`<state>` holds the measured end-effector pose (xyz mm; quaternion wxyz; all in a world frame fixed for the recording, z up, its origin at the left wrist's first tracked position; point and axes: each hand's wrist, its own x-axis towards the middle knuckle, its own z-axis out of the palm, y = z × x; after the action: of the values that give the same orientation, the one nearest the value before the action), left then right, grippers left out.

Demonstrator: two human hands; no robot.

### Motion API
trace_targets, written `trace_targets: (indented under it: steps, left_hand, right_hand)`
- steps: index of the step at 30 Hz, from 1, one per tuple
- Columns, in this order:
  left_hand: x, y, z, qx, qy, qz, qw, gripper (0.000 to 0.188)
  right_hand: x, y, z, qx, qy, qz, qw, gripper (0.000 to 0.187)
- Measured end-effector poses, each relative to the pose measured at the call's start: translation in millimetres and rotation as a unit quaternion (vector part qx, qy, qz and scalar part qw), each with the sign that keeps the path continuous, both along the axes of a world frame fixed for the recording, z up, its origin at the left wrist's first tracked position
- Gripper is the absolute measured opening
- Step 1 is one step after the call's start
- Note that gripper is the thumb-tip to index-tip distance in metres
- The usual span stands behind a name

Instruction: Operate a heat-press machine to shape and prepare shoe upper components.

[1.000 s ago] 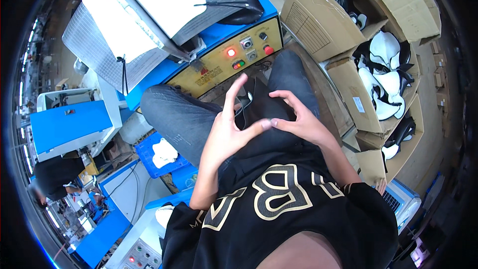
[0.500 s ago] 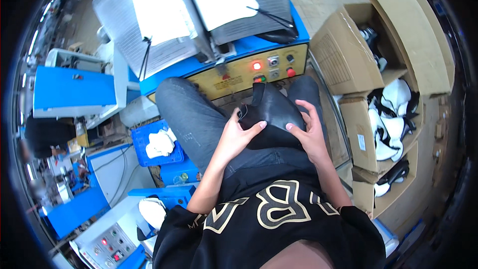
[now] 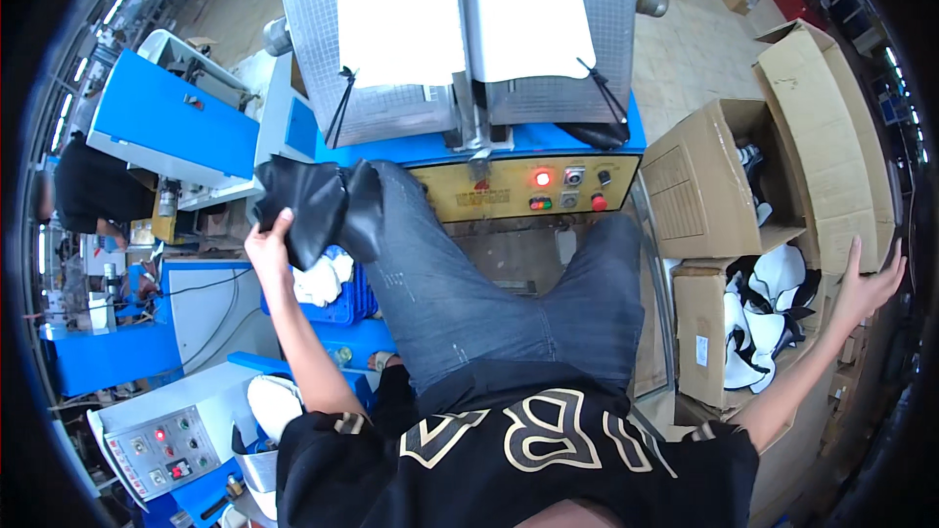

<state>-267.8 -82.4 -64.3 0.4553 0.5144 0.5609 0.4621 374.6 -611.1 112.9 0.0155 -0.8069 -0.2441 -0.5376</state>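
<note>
A black leather shoe upper (image 3: 337, 210) hangs from my left hand (image 3: 269, 244), pinched between thumb and fingers. It is out to the left, above my left thigh and beside the blue crate. My right hand (image 3: 866, 284) reaches far right with fingers apart. It is at the lower end of a long cardboard flap (image 3: 831, 137); whether the fingertips touch the flap I cannot tell. Below and left of that hand, an open cardboard box (image 3: 702, 342) holds several white and black shoe pieces (image 3: 758, 308).
Before my knees stands a blue machine with a yellow control panel (image 3: 469, 194), a red lamp lit, and white sheets (image 3: 401, 20) over its top. Another carton (image 3: 694, 186) stands on the right. A blue crate (image 3: 342, 311) with white cloth and blue machines (image 3: 176, 117) are left.
My hands have parted. The left carried the shoe upper from my lap out to the left; the right let go of it and swung far right to the cardboard. The view has shifted too.
</note>
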Motion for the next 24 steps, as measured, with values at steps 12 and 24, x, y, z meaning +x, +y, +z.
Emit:
trace_targets:
  steps: [12,24]
  left_hand:
    - [52.9,148.2,-78.5,-0.016,-0.178,-0.040,0.983,0.039]
    - [83.6,164.4,-141.4,0.142,0.067,-0.070,0.985,0.056]
  right_hand:
    - [120.3,-90.3,20.5,0.040,0.344,-0.129,0.929,0.079]
    - [-172.4,-136.6,152.9,-0.055,0.308,-0.566,0.763,0.087]
